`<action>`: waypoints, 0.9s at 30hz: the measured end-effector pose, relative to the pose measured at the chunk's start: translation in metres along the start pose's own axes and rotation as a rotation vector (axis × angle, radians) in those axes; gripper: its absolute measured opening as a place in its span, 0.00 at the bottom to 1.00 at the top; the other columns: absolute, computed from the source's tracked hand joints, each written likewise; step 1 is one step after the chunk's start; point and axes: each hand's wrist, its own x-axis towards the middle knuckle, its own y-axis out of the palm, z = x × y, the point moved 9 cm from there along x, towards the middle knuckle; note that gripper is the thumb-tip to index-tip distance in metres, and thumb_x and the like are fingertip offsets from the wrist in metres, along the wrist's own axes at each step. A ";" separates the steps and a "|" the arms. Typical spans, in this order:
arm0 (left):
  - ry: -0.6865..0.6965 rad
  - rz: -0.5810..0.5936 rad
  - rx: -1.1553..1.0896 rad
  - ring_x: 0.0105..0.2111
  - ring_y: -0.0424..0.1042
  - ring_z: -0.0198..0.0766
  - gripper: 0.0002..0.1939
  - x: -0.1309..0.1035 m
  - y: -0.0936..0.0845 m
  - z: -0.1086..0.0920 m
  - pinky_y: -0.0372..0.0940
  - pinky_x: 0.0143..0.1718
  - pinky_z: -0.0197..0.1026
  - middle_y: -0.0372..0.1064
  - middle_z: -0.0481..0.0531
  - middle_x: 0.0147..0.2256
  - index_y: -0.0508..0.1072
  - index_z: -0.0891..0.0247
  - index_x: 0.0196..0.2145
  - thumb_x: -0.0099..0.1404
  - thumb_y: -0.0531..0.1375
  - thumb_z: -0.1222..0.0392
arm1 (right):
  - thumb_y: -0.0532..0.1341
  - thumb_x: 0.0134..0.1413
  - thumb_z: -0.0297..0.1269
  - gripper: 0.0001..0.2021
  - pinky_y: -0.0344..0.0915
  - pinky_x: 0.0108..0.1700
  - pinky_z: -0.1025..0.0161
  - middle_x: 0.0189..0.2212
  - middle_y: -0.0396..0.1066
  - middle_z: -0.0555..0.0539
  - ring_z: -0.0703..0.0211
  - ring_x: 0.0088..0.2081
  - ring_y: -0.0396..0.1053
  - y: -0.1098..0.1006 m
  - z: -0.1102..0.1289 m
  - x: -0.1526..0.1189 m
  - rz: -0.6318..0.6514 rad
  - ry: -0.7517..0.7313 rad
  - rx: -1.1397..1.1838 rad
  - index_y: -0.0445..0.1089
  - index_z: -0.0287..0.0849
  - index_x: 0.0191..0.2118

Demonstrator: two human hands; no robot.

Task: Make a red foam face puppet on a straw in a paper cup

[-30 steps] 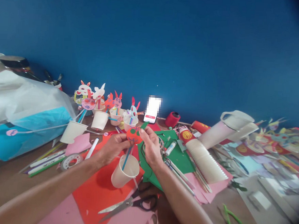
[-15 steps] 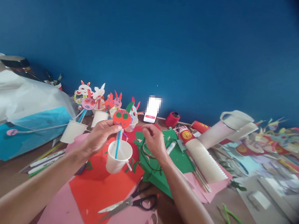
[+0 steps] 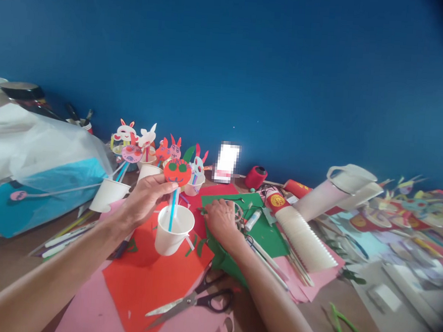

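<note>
My left hand (image 3: 148, 197) pinches a red paper face (image 3: 177, 172) with green eyes and a green leaf at its chin. A blue straw (image 3: 171, 214) runs from the face down into a white paper cup (image 3: 171, 236), which stands upright on orange-red paper (image 3: 149, 277). A white strip sticks out from the cup's side. My right hand (image 3: 222, 220) rests on the green paper (image 3: 265, 240), fingers apart and bent down, beside a roll of tape (image 3: 238, 212). Its fingertips are partly hidden. Black-handled scissors (image 3: 191, 301) lie partly spread in front of the cup.
Finished paper-face cups (image 3: 131, 154) line the back left, by a plastic bag (image 3: 36, 148). A phone (image 3: 226, 161) leans against the blue wall. To the right are stacked cups (image 3: 303, 235), a white jug (image 3: 329, 191), a glue tube (image 3: 253, 220) and a green pipe cleaner (image 3: 348, 331).
My right hand has come down from the air onto the green paper, and its fingers have spread. My left hand, still pinching the red face, has shifted slightly left.
</note>
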 end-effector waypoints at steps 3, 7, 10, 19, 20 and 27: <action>-0.027 -0.002 0.013 0.26 0.68 0.33 0.14 -0.001 0.000 0.003 0.63 0.29 0.36 0.74 0.51 0.29 0.74 0.66 0.38 0.52 0.61 0.62 | 0.51 0.54 0.30 0.11 0.50 0.44 0.52 0.34 0.71 0.39 0.49 0.41 0.63 -0.002 0.002 0.002 -0.005 0.005 0.014 0.71 0.40 0.33; -0.043 0.014 0.032 0.24 0.68 0.33 0.13 0.000 0.001 0.006 0.62 0.27 0.35 0.73 0.50 0.26 0.75 0.65 0.36 0.51 0.62 0.62 | 0.49 0.55 0.31 0.12 0.53 0.40 0.56 0.29 0.72 0.42 0.52 0.34 0.67 -0.011 0.000 0.003 -0.023 0.020 0.060 0.71 0.40 0.34; -0.053 0.019 0.044 0.23 0.67 0.33 0.12 0.000 0.002 0.008 0.61 0.26 0.34 0.72 0.50 0.25 0.75 0.66 0.35 0.51 0.62 0.61 | 0.49 0.56 0.33 0.12 0.55 0.32 0.64 0.27 0.72 0.47 0.59 0.29 0.67 -0.023 -0.005 0.002 -0.062 0.006 0.244 0.69 0.43 0.37; -0.074 0.094 0.041 0.23 0.66 0.32 0.10 -0.001 0.011 0.014 0.61 0.26 0.35 0.71 0.50 0.25 0.75 0.66 0.35 0.53 0.61 0.63 | 0.56 0.46 0.37 0.07 0.54 0.25 0.69 0.20 0.64 0.55 0.67 0.22 0.59 -0.052 -0.029 0.002 -0.250 0.052 1.131 0.69 0.41 0.30; -0.082 0.097 0.043 0.23 0.66 0.32 0.10 -0.002 0.012 0.016 0.61 0.26 0.35 0.71 0.49 0.25 0.75 0.67 0.35 0.53 0.61 0.63 | 0.57 0.45 0.37 0.07 0.54 0.25 0.69 0.20 0.64 0.55 0.66 0.22 0.59 -0.055 -0.031 0.002 -0.262 0.069 1.140 0.69 0.41 0.30; -0.084 0.156 0.116 0.24 0.66 0.34 0.12 -0.007 0.023 0.024 0.60 0.28 0.36 0.71 0.49 0.25 0.76 0.65 0.35 0.51 0.62 0.62 | 0.60 0.42 0.38 0.06 0.54 0.25 0.68 0.19 0.62 0.55 0.66 0.22 0.57 -0.079 -0.045 -0.007 -0.373 0.118 1.137 0.69 0.41 0.27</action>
